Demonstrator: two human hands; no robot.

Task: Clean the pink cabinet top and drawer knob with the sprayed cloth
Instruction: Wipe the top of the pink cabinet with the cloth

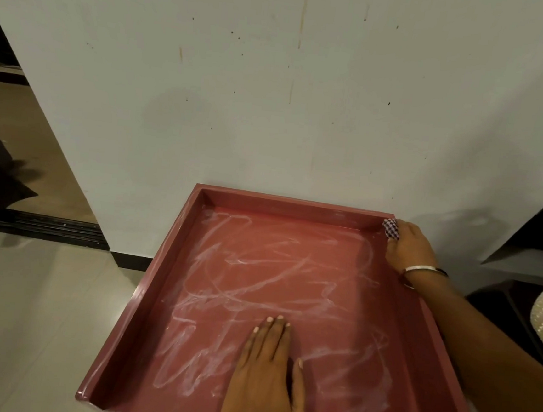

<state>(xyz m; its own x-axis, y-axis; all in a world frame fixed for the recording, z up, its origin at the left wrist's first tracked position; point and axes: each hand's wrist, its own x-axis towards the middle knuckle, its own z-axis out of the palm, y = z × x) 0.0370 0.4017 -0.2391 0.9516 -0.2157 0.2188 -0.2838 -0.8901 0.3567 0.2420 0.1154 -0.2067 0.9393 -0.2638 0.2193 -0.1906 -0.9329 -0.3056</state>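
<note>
Checked cloth (391,229), apparently gripped, right hand (409,249).

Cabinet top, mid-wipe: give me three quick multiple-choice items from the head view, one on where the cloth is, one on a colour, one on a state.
1. Where is the cloth?
A. far right corner of the cabinet top
B. near left corner
C. on the floor

2. What pattern and colour is the cloth?
A. plain yellow
B. dark and white check
C. solid green

3. What is the left hand doing?
A. gripping a spray bottle
B. lying flat, palm down, on the top
C. raised off the surface

Answers:
1. A, since the right hand presses the cloth into the corner by the wall.
2. B, as its bunched end shows a fine check.
3. B, because the fingers are spread on the streaked surface with nothing held.
</note>
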